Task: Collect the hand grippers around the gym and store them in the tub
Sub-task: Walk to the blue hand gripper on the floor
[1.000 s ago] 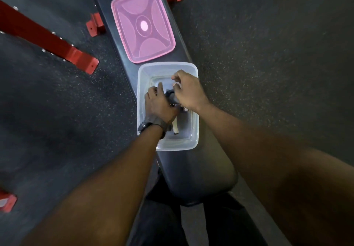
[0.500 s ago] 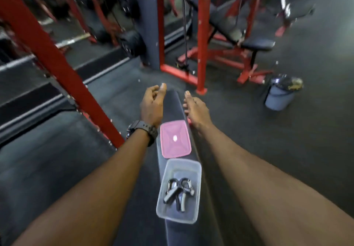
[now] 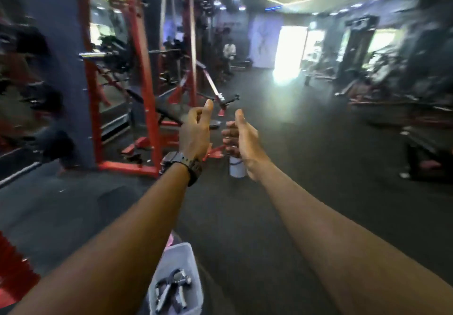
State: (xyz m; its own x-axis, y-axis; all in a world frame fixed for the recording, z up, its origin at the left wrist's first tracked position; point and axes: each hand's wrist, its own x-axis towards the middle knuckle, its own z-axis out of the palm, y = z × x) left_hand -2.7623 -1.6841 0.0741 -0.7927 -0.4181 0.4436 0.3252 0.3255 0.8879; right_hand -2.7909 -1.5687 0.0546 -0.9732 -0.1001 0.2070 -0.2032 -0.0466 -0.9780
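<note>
The clear plastic tub (image 3: pixel 182 253) sits at the bottom of the view between my forearms. Inside it lie metal hand grippers (image 3: pixel 172 290) with grey handles. A sliver of the pink lid (image 3: pixel 170 240) shows just beyond the tub, mostly hidden by my left arm. My left hand (image 3: pixel 196 133), with a black watch on the wrist, is raised far above the tub, fingers loosely curled and holding nothing. My right hand (image 3: pixel 241 135) is raised beside it, thumb up and fingers loosely curled, also holding nothing.
A red rack frame (image 3: pixel 144 86) and an incline bench (image 3: pixel 157 111) stand ahead on the left. A white bucket (image 3: pixel 236 166) shows on the dark floor behind my right hand. More machines line the right side. A person (image 3: pixel 229 52) stands far back. The view is motion-blurred.
Both hands left the tub, leaving the hand grippers inside, and rose in front of me. The view swung upward from the bench to the gym hall.
</note>
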